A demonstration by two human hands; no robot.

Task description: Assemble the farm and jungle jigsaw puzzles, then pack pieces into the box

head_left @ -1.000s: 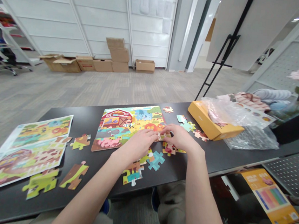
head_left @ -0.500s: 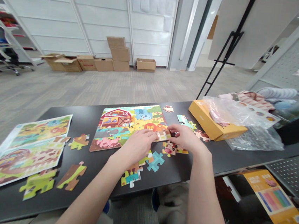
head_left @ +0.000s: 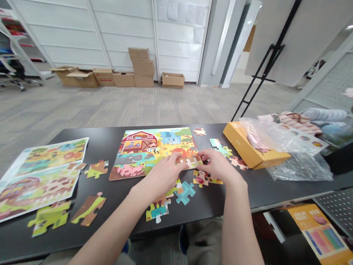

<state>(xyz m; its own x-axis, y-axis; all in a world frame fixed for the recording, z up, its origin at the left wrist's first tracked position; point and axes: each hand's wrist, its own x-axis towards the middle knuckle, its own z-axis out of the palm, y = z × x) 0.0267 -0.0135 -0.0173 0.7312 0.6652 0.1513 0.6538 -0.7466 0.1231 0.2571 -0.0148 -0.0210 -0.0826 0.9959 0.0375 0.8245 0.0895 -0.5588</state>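
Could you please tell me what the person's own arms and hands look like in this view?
The left hand and the right hand are both bare, without gloves. The left forearm and the right forearm are uncovered, with no sleeve, watch or bracelet showing.

An open office room, grey carpet tiles stretching across the floor, brown cardboard boxes standing stacked along a white panelled wall, a black metal easel holding up a white board

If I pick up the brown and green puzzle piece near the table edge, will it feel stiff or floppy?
The brown and green puzzle piece is probably light and fairly stiff, as it lies flat like thick card. On the smooth black table, it may slide when pushed.
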